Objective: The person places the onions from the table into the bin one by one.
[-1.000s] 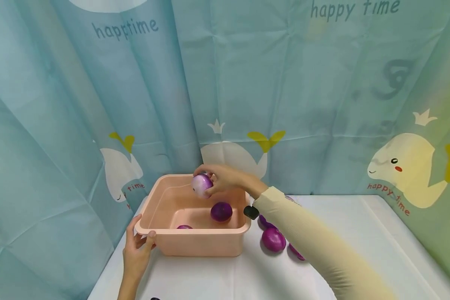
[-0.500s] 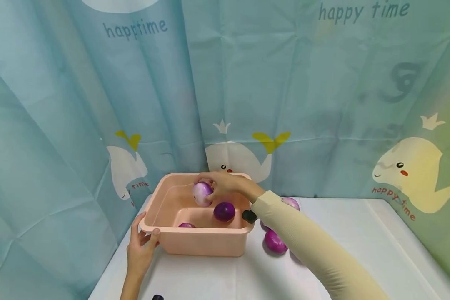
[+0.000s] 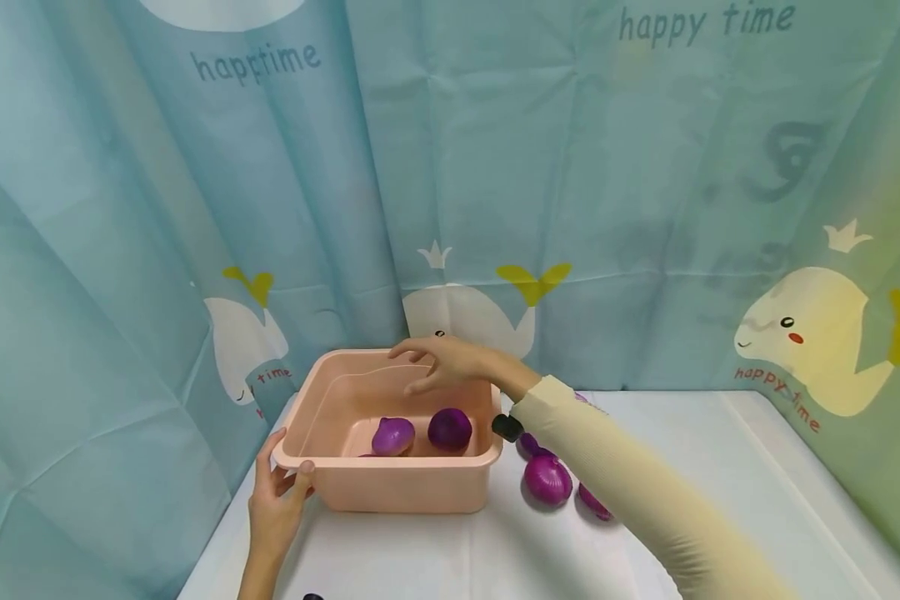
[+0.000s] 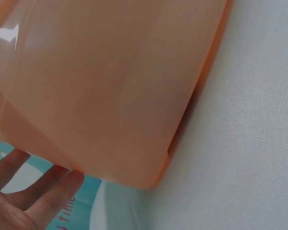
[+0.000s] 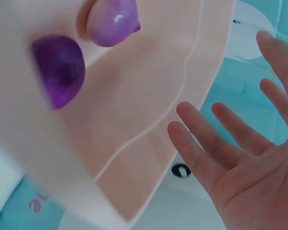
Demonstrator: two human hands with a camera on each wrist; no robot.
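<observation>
**A:** Since a second ago the pale onion (image 3: 393,436) has left the right hand (image 3: 450,365) and now lies on the floor of the pink basin (image 3: 405,492), centre of the head frame, just beside the dark purple onion (image 3: 449,428). Right hand is released, fingers spread and straight, hovering above the basin's far rim, holding nothing. Right wrist view confirms it: open palm at lower right, both onions at upper left inside the basin.

**B:** Left hand?

**A:** Left hand (image 3: 276,500) has not moved: lower left of the head frame, on the basin's near left corner, thumb over the rim, fingers against the outer wall. Left wrist view shows the fingers (image 4: 43,199) at lower left, under the basin's corner, fairly straight. I'd call it a light grip on the rim, but curl is hard to judge from either view.

**B:** Anything else in the basin?

**A:** Sliver of a third purple onion (image 3: 368,455) just behind the near wall, mostly hidden.

**B:** Outside it?

**A:** More purple onions on the white surface (image 3: 720,483) right of the basin. One whole one (image 3: 547,479) near the basin's right corner; others partly hidden by the cream sleeve (image 3: 630,492). Blue whale-print curtain (image 3: 570,167) fills the upper frame behind it all.
</observation>
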